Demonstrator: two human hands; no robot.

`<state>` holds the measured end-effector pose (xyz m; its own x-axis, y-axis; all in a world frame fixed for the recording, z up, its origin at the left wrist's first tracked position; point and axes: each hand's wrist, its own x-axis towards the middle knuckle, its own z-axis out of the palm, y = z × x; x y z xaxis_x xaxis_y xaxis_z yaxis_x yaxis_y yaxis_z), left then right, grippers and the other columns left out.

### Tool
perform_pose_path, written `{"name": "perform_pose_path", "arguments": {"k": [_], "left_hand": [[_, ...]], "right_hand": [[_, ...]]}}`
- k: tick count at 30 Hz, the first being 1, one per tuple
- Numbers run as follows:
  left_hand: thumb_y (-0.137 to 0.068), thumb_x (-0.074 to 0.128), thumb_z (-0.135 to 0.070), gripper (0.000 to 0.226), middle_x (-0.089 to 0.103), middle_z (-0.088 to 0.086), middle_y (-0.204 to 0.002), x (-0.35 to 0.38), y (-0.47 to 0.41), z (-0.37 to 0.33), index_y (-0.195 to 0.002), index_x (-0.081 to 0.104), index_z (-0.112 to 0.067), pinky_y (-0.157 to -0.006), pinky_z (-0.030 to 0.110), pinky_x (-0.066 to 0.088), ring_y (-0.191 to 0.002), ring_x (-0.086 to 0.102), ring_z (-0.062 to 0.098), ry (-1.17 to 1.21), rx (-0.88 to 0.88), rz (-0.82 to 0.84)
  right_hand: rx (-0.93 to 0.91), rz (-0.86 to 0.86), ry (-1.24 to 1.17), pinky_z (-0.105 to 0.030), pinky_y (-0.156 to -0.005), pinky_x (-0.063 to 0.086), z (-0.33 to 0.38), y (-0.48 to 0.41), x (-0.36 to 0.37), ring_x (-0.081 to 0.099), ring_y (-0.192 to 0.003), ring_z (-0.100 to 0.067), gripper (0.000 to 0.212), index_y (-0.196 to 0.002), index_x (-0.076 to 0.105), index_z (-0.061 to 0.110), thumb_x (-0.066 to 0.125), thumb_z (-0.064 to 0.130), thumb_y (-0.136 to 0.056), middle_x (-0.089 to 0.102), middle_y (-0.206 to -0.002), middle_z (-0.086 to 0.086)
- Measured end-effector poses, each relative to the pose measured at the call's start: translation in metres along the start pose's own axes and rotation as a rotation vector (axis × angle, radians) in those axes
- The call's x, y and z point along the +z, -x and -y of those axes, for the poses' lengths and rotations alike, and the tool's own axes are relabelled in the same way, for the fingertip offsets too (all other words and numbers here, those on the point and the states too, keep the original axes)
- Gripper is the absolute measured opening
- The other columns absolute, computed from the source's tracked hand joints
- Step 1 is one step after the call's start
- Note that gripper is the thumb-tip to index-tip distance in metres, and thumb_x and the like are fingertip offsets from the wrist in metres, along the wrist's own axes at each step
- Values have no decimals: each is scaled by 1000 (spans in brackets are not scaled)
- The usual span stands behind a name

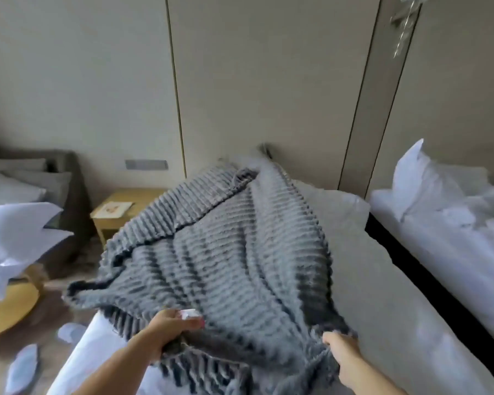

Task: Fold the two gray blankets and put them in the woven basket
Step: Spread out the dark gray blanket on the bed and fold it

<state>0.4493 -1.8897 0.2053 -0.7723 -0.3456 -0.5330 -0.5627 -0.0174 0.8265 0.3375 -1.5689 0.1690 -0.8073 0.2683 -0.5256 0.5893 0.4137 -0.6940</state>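
While the gray blanket [226, 252] hung billowed over the bed [382, 295] in the centre of the frame, its ribs ran crosswise and its long axis ran away from the person toward the upper centre. Both hands gripped its near edge. The left hand [171, 329], at lower centre-left, had its fingers curled round the bunched hem. The right hand [342, 352], at lower centre-right, was likewise closed on the cloth. The two stood about level, neither plainly nearer, with the far edge straight ahead of them. In my judgement the coming fold turned on carrying that near edge forward to meet the far one.

A white tag [190, 313] showed beside the left thumb, and no writing on it could be read. A card [113, 209] on the small wooden bench [149, 201] at centre-left was equally illegible. A round tan container [9, 306] at the left edge may have been the woven basket, though this could not be confirmed. No second blanket was made out.
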Motion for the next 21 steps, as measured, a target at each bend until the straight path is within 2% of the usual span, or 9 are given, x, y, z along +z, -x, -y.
{"name": "perform_pose_path", "arguments": {"k": [3,5,7,8,11,14,16,18,21], "left_hand": [[-77,78,-21,20,54,11,-52,27,17,90,-82,73,-2,-33,15,32,-28,40,15,41,-187,13],[-72,82,-29,28,50,11,-55,38,34,136,-75,71,-4,-36,19,35,-32,40,17,69,-300,-51],[-65,87,-26,30,50,10,-53,44,53,169,-69,67,-4,-41,23,39,-34,43,18,133,-370,-119],[-63,88,-22,30,50,10,-54,47,62,180,-73,67,-2,-41,23,39,-35,44,19,168,-373,-135],[-80,75,-14,30,55,16,-64,50,86,203,-102,60,1,-36,22,39,-38,54,25,312,-347,-270],[-93,58,-14,26,65,26,-101,47,102,207,-117,54,-7,-45,38,52,-66,65,35,480,-338,-457],[-95,50,-8,23,64,24,-91,44,109,196,-116,51,-16,-31,23,42,-44,60,28,544,-301,-440],[-90,47,2,33,62,22,-83,37,111,177,-116,52,-18,-32,20,40,-37,54,25,505,-225,-434],[-85,52,4,36,66,20,-89,27,119,128,-111,62,-19,-54,42,55,-58,60,33,294,-1,-483]], "right_hand": [[144,32,113,-17,-76,28,-83,3,32,48,-126,-21,18,-113,46,3,41,14,-99,50,-124,-12],[298,99,14,-24,-79,33,-119,25,46,44,-89,-23,8,-104,45,3,47,8,-97,54,-107,-13],[411,131,-71,-37,-78,42,-149,46,49,51,-101,-25,12,-102,57,-4,51,4,-96,59,-102,-20],[433,147,-136,-40,-74,43,-160,53,50,55,-88,-28,15,-96,59,-8,50,4,-96,60,-97,-21],[323,196,-103,-39,-80,43,-181,67,44,54,-80,-31,18,-79,53,-3,47,-2,-95,50,-80,-13],[189,133,-91,-20,-67,41,-199,78,26,42,-68,-22,34,-64,51,17,54,-11,-83,44,-67,-10],[216,130,-271,-5,-69,34,-195,70,14,48,-76,-18,27,-69,51,21,63,-1,-79,49,-75,-1],[232,166,-391,-16,-77,37,-183,71,1,54,-86,-20,20,-78,56,17,70,3,-78,57,-85,-8],[235,172,-785,-40,-87,46,-145,85,-28,54,-74,-18,23,-81,62,13,58,-10,-80,59,-81,-8]]}}
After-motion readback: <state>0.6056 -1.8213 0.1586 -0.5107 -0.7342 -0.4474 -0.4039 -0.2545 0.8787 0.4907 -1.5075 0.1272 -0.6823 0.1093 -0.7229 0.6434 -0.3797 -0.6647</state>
